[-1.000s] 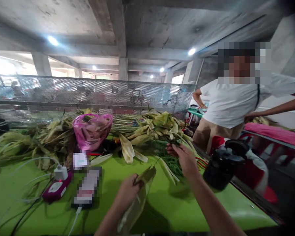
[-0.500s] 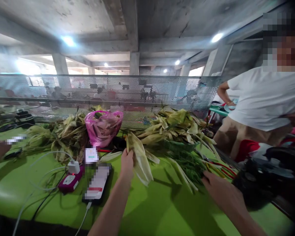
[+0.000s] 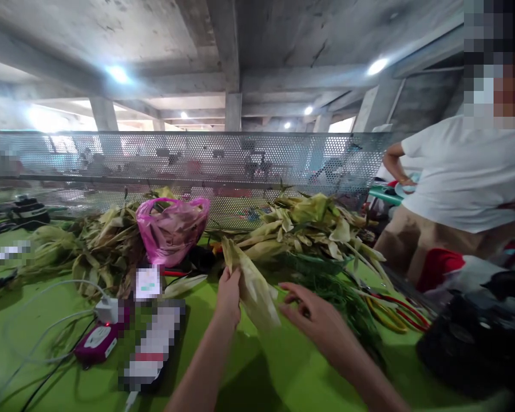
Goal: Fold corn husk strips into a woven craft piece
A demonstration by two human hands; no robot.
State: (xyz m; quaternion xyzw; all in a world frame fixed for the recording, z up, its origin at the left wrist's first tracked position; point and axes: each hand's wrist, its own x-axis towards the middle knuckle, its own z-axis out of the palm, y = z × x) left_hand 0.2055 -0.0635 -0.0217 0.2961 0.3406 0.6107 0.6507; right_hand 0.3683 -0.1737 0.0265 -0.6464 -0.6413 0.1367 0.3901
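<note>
The left hand (image 3: pixel 229 293) grips a pale husk (image 3: pixel 254 286) above the green table (image 3: pixel 278 372), as half a second before. The right hand (image 3: pixel 315 320), open with fingers spread, has come from the stems (image 3: pixel 347 297) to just beside it. The husk is slanted, tip up-left, wide end down-right. The label (image 3: pixel 148 282) is blurred, unreadable

A handcraft workshop on a bare industrial floor: raw grey concrete ceiling beams (image 3: pixel 232 57) with round white ceiling lamps (image 3: pixel 119 73); a long bright green worktop (image 3: pixel 283 377) backed along its far edge by a grey perforated metal screen (image 3: pixel 189 160); heaps of pale yellow-green dried husks (image 3: pixel 313 223) against that edge; one pale long husk (image 3: pixel 253 286) held above the middle; a person in a white shirt (image 3: pixel 467 177) standing past the right end.
</note>
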